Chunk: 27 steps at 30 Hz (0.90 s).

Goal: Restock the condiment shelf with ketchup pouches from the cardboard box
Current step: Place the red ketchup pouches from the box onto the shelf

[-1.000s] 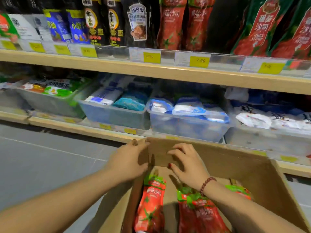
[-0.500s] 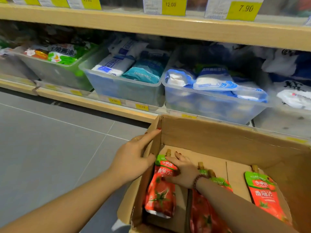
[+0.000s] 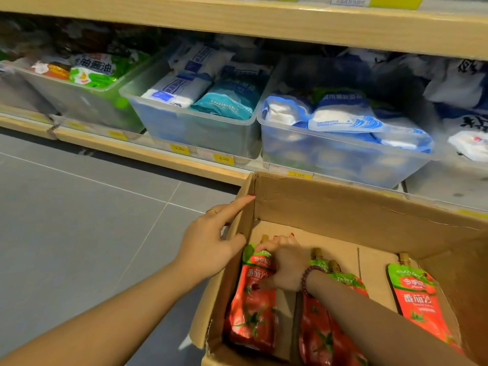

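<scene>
Lowering of the view over the last second has left the shelf (image 3: pixel 264 25) seen only as a board edge well above the fingers, with plastic tubs (image 3: pixel 195 128) of other packets beneath it. The cardboard box (image 3: pixel 343 207) is now looked into from above. Its left wall is steadied by the left hand (image 3: pixel 211 244), whose fingers are laid straight along the outside while the thumb rests on the inner face; a second ago the corner was clasped. The right hand (image 3: pixel 285 265) has been brought down from the far wall onto the leftmost ketchup pouch (image 3: pixel 253 313): fingers are curled over its top by the spout, and the thumb is pressed on its front. Further pouches (image 3: pixel 417 299) lie flat to the right of those fingers. A pick is judged to be begun, but nothing is lifted yet, and the gripped pouch lies on the box floor.
</scene>
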Each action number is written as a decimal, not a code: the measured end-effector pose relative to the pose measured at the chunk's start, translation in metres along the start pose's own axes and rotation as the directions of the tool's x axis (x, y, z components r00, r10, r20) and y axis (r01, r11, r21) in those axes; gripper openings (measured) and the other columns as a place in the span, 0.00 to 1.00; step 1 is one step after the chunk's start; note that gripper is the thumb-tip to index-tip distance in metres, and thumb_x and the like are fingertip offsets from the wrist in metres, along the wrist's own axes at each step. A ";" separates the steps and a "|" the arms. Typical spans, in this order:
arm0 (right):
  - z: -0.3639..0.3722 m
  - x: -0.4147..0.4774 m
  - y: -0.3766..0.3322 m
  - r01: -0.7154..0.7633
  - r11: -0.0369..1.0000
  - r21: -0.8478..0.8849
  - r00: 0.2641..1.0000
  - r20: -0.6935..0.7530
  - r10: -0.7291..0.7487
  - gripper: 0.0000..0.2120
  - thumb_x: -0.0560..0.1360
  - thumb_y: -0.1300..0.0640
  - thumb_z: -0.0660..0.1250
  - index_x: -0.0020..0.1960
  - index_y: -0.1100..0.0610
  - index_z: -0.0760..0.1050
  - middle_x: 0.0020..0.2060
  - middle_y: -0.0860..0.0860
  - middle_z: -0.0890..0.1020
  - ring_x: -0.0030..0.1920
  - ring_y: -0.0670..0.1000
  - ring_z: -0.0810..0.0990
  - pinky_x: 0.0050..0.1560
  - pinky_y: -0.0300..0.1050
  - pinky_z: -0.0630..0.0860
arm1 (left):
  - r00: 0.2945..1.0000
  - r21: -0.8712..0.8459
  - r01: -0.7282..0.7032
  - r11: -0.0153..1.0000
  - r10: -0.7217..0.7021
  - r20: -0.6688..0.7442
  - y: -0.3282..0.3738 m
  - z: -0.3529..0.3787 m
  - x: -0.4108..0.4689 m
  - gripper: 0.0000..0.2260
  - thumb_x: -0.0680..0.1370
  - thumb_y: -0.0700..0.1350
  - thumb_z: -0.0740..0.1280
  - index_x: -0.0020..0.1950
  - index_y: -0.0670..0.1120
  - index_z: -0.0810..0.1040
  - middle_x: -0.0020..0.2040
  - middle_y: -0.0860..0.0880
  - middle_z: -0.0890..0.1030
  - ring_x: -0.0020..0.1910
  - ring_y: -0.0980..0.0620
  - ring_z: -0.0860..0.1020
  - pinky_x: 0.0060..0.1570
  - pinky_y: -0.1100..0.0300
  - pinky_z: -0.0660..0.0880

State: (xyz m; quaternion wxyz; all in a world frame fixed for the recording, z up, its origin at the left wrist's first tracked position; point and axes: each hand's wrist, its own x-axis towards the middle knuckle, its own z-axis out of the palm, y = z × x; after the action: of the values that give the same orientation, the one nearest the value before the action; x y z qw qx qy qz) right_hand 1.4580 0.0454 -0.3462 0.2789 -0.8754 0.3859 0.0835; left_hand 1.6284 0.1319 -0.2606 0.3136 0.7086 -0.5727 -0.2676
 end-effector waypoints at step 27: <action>-0.132 -0.079 -0.014 0.308 0.637 0.706 0.877 -0.470 0.096 0.12 0.67 0.72 0.71 0.43 0.56 0.83 0.36 0.45 0.84 0.37 0.39 0.82 0.38 0.31 0.77 | 0.955 0.109 -0.296 0.949 0.294 0.038 0.047 -0.036 0.019 0.27 0.73 0.51 0.66 0.69 0.67 0.62 0.65 0.64 0.70 0.59 0.71 0.67 0.56 0.66 0.69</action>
State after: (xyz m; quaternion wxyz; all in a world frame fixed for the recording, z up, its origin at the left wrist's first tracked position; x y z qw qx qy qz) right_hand 1.4045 0.0295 -0.2018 0.5247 -0.6897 0.3854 -0.3168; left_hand 1.6283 0.1108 -0.2019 0.3031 0.6288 -0.6898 -0.1920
